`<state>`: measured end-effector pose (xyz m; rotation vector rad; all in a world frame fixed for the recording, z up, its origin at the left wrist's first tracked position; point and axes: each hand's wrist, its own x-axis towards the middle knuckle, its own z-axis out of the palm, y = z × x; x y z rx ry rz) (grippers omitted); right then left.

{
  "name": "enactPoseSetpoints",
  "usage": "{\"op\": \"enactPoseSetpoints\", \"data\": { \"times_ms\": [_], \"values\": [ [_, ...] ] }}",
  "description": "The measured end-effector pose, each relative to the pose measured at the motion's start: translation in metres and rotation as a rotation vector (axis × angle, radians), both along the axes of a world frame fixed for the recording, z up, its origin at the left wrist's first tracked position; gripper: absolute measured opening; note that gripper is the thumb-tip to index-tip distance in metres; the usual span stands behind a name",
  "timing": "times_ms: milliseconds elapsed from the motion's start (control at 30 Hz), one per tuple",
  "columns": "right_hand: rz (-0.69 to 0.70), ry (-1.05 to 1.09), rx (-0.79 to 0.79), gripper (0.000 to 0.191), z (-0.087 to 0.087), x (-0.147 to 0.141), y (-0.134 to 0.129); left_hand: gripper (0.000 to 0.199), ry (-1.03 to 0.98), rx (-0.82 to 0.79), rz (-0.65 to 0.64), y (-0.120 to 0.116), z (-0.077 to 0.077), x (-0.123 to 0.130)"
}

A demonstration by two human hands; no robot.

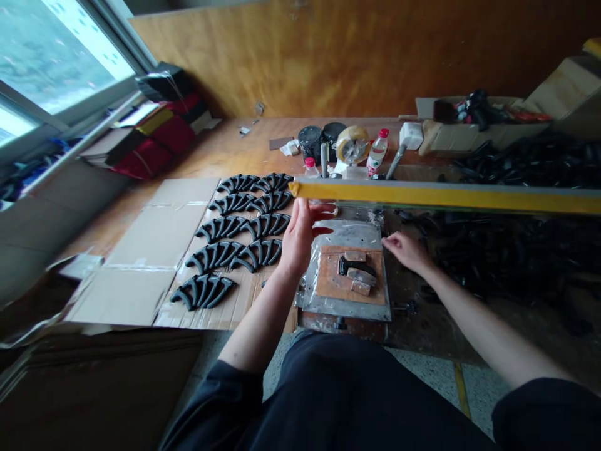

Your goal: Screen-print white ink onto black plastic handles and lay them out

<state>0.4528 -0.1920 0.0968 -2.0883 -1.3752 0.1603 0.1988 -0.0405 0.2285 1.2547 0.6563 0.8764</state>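
My left hand (300, 238) is raised at the left end of a long yellow bar with a grey top edge (446, 195). Its fingers are apart, and the thumb side is close under the bar's end; whether they touch I cannot tell. My right hand (407, 250) is closed in a pinch beside the right edge of a metal plate (345, 233); anything in its fingertips is too small to make out. On the plate lies a brown board (328, 285) with small blocks (360, 285). A curved black handle-like piece (359, 269) sits between those blocks.
Left of the plate, rows of curved black pieces (204, 292) lie on cardboard (145, 232). Behind the bar stand black tubs (310, 141), a tape roll (353, 145) and a red-capped bottle (377, 153). Dark pieces (498, 250) are heaped at right, near an open carton (451, 139).
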Motion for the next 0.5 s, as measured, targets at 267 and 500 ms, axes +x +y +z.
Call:
{"op": "enactPoseSetpoints", "data": {
  "times_ms": [267,500],
  "values": [
    [0.117,-0.177,-0.359,0.016,0.005,-0.125,0.009,0.058,0.29,-0.663,-0.324,-0.079,-0.086,-0.012],
    [0.345,-0.087,-0.141,0.019,0.005,-0.086,-0.024,0.045,0.446,-0.537,0.009,-0.061,-0.129,-0.086]
  ]
}}
